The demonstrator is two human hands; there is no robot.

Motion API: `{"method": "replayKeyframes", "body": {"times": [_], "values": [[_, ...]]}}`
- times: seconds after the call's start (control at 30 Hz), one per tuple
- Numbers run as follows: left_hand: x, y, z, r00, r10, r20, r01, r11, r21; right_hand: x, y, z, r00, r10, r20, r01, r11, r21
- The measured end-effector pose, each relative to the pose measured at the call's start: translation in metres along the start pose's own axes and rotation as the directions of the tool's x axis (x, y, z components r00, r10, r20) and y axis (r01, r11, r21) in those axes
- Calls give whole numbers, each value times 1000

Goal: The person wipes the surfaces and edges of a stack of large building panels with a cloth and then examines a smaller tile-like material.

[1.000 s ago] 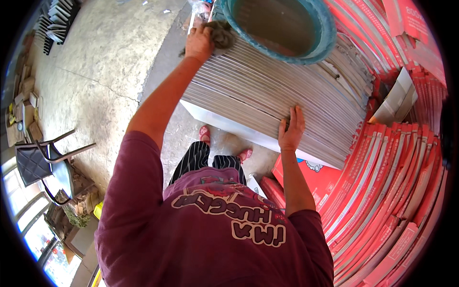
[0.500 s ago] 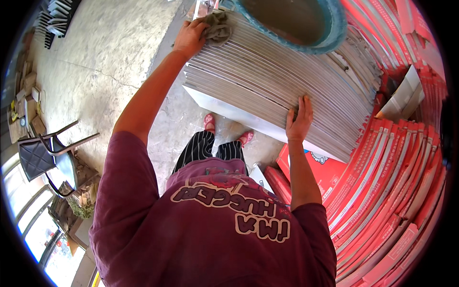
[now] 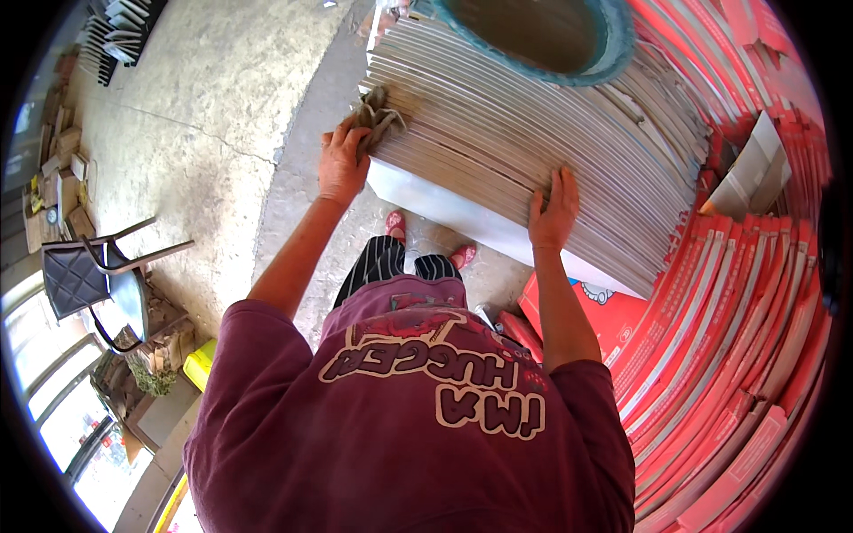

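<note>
My left hand (image 3: 343, 162) grips a crumpled grey-brown rag (image 3: 379, 120) at the left end of a long row of thin tile-like slabs (image 3: 471, 124). The slabs are packed face to face, their narrow edges turned up and wet brown in places. On the near right part of that row rests my right hand (image 3: 555, 213), with its fingers stretched out and the thumb apart, holding nothing. The outermost slab shows a smooth white face (image 3: 444, 197) towards me. A teal basin (image 3: 616, 49) of murky brown water sits on the far side of the slabs.
Red cartons (image 3: 702, 338) stand in a dense row at my right, with more behind the basin. A pale loose piece (image 3: 751, 173) leans among them. At the left, a dark chair (image 3: 80, 280) stands on the concrete floor (image 3: 213, 98), near boxes and clutter.
My left hand has drawn the rag nearer to me along the slabs' left end. My right hand stays in about the same spot. The view has shifted slightly.
</note>
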State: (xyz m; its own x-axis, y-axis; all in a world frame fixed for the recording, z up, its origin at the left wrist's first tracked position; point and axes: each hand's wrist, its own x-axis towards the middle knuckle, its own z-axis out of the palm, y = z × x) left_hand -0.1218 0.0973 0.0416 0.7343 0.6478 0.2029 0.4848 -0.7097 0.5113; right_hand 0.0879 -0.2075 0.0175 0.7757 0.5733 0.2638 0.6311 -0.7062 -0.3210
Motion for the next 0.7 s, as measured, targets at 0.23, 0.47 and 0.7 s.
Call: {"method": "replayKeyframes", "body": {"times": [0.23, 0.47, 0.7], "values": [[-22, 81, 43, 999, -35, 39, 40, 989, -139, -2, 1, -2, 1000, 20, -9, -20, 1000, 4], [-40, 153, 72, 980, 86, 177, -14, 928, -373, -3, 1, -5, 999, 42, 17, -43, 999, 29], [-14, 94, 56, 989, 135, -68, -135, 991, 1, -5, 8, -1, 1000, 25, 3, -25, 998, 61]]}}
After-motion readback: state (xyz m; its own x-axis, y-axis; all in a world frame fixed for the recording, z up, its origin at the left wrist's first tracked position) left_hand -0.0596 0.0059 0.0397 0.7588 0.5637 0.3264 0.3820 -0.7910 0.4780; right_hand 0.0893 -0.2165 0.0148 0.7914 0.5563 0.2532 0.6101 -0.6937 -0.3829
